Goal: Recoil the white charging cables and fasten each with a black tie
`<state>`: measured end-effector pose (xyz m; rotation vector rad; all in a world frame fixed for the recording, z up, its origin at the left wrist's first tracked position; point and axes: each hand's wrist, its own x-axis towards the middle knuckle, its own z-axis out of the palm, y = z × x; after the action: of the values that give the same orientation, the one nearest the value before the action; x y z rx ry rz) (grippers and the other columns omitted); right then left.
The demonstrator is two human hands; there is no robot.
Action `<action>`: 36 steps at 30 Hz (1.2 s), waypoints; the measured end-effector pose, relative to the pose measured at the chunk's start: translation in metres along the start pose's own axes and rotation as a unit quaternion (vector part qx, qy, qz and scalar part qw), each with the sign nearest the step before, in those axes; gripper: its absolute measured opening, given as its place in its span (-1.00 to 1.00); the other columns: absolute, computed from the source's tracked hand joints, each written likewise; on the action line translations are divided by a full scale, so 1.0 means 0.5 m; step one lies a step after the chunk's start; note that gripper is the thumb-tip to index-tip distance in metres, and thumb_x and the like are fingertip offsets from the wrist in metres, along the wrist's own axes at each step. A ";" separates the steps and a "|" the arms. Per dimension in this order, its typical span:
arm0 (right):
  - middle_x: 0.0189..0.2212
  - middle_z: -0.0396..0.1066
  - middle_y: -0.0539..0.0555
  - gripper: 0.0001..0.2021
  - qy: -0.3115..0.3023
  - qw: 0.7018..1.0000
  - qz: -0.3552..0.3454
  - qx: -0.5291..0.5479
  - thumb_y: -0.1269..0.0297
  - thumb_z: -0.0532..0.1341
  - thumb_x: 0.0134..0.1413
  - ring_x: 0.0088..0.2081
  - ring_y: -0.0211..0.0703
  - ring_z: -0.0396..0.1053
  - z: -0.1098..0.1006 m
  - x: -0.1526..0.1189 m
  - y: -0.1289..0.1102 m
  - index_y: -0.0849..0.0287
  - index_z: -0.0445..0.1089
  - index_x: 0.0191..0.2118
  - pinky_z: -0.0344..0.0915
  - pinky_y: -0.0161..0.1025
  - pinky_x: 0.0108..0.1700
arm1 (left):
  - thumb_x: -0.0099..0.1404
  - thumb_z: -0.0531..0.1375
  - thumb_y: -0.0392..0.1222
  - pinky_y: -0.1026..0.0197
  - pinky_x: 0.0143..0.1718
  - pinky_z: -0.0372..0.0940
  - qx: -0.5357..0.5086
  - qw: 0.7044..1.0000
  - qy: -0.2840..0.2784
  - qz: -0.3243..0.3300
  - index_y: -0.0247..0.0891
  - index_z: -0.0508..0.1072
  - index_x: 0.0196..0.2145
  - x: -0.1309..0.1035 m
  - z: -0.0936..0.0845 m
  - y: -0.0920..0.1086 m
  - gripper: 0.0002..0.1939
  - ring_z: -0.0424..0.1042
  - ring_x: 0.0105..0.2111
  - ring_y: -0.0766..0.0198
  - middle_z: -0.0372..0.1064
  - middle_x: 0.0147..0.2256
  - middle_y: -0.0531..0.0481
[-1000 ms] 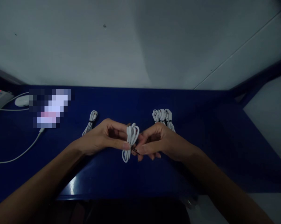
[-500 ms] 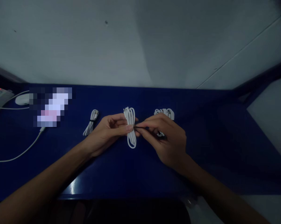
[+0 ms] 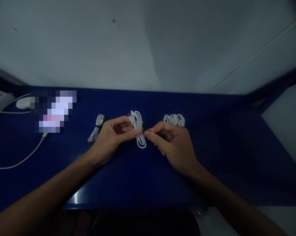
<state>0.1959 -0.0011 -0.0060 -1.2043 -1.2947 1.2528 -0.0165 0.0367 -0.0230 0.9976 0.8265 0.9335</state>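
Note:
A looped white cable (image 3: pixel 137 122) is pinched at its middle by my left hand (image 3: pixel 117 135), thumb in front and fingers behind. My right hand (image 3: pixel 174 144), just to the right, pinches a thin dark strip, perhaps a cable tie (image 3: pixel 146 130), that runs to the cable's middle. How far the strip goes round the loops is hidden by my left thumb. Beyond my left wrist lies another white cable (image 3: pixel 96 128), bundled with a black tie. Several coils of white cable (image 3: pixel 174 119) lie behind my right hand, partly covered by it.
The blue table (image 3: pixel 143 183) meets a grey wall (image 3: pixel 89 49) at its back. At the left a lit, pixelated screen (image 3: pixel 60 109) has a white charging cord (image 3: pixel 27 164) plugged in. A rounded white object (image 3: pixel 23 103) and a power strip (image 3: pixel 0 100) stand farther left.
The held cable has tilted, its lower end swinging right and up. My right hand has shifted slightly, still pinching the dark strip.

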 end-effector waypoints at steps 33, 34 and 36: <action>-0.31 0.55 0.03 -0.85 0.078 0.860 -0.343 -0.370 0.47 0.30 0.46 -0.40 -0.21 0.49 0.004 -0.019 0.033 0.06 0.55 -0.06 0.43 -0.23 -0.42 | 0.21 0.58 -0.16 0.00 -0.04 0.60 0.204 0.964 0.065 0.156 -0.15 0.70 -0.22 -0.007 0.010 0.004 -0.79 0.64 -0.22 0.11 0.65 -0.25 -0.01; -0.31 0.55 0.04 -0.83 0.080 0.849 -0.358 -0.380 0.49 0.29 0.46 -0.39 -0.20 0.50 0.002 -0.017 0.034 0.06 0.56 -0.07 0.42 -0.23 -0.43 | 0.20 0.59 -0.16 0.01 -0.06 0.60 0.202 0.965 0.065 0.156 -0.16 0.70 -0.23 -0.007 0.011 0.004 -0.78 0.63 -0.24 0.12 0.64 -0.26 -0.01; -0.32 0.54 0.06 -0.81 0.084 0.835 -0.373 -0.397 0.51 0.27 0.46 -0.38 -0.18 0.49 0.001 -0.013 0.034 0.07 0.57 -0.08 0.37 -0.22 -0.46 | 0.20 0.59 -0.18 0.04 -0.09 0.59 0.199 0.965 0.064 0.159 -0.18 0.71 -0.24 -0.007 0.013 0.004 -0.79 0.63 -0.25 0.14 0.64 -0.27 -0.01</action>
<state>0.1967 -0.0078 -0.0231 -1.1023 -1.9624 0.0032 -0.0127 0.0318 -0.0184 1.4617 1.0057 1.1385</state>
